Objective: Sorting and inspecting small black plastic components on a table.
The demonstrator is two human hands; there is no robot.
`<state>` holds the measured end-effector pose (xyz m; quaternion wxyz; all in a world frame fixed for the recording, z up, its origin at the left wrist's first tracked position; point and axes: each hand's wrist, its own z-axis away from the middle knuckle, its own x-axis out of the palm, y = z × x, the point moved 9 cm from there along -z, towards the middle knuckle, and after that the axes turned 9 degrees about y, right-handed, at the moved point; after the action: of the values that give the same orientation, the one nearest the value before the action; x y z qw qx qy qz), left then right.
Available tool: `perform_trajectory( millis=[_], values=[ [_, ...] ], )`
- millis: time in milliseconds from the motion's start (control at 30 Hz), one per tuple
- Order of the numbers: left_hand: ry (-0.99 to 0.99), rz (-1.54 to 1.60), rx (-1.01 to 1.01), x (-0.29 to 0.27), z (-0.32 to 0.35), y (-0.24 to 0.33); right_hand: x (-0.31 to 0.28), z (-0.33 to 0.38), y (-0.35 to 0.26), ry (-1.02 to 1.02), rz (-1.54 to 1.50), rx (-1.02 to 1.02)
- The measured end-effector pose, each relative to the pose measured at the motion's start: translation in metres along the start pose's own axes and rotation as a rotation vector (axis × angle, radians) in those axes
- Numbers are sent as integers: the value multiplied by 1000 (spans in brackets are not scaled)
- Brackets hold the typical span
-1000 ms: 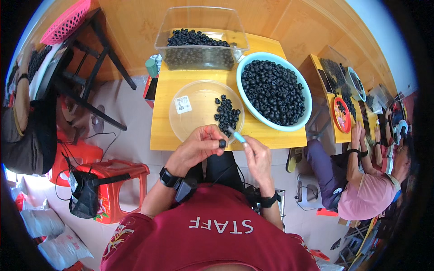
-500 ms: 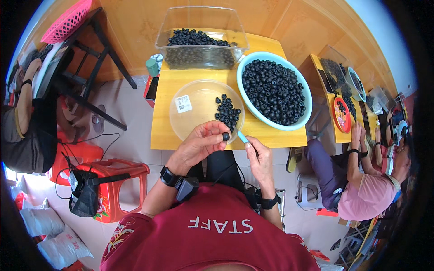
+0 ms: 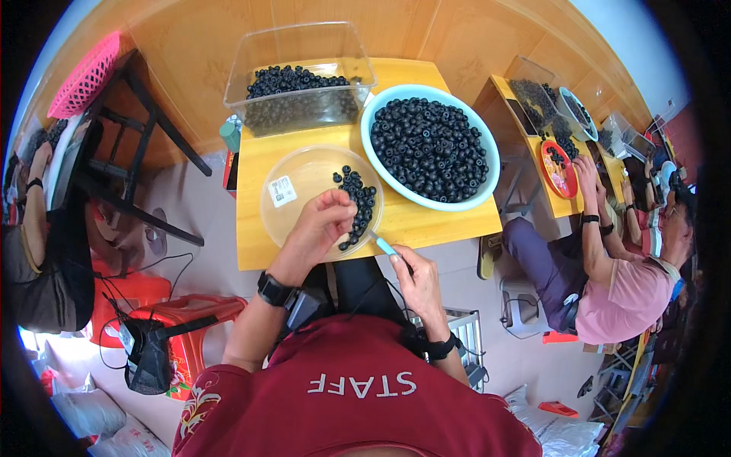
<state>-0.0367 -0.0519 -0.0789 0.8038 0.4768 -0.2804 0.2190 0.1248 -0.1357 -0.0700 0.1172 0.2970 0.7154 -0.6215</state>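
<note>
My left hand (image 3: 324, 225) hovers over the near rim of a clear round bowl (image 3: 293, 171), fingers bunched together; whether it holds anything is hidden. A small pile of dark round fruits (image 3: 358, 204) lies in that bowl. My right hand (image 3: 415, 280), at the front edge of the yellow table (image 3: 442, 225), is closed on a small light-blue tool (image 3: 384, 245) that points toward the bowl. A white basin (image 3: 487, 145) heaped with the same dark fruits (image 3: 430, 148) stands to the right. Behind is a clear rectangular tub (image 3: 297, 53), partly filled with them.
A black chair (image 3: 141, 145) and a pink basket (image 3: 87, 76) stand at the left, a red plastic stool (image 3: 186, 316) below them. A seated person (image 3: 38, 251) is at the far left. At the right, other people (image 3: 617, 282) work at another yellow table with a red plate (image 3: 560, 169).
My left hand, which held a dark fruit against the blue tool, has moved up and left over the clear bowl. My right hand with the tool has stayed put.
</note>
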Motion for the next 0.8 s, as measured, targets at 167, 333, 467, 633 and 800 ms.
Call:
perform_trajectory(
  millis=[167, 333, 467, 633, 800],
  values=[
    [-243, -151, 84, 49, -59, 6, -10, 6, 4, 3, -34, 28],
    [-347, -234, 200, 121, -79, 42, -18, 7, 1, 48, -94, -32],
    [-258, -359, 224, 92, -69, 56, -19, 8, 10, 46, -111, 15],
    [-22, -574, 225, 5, -61, 60, -11, 7, 18, 20, -114, 6],
    [28, -1063, 345, -56, -76, 27, 2, 4, 14, -27, -56, 38]
  ],
)
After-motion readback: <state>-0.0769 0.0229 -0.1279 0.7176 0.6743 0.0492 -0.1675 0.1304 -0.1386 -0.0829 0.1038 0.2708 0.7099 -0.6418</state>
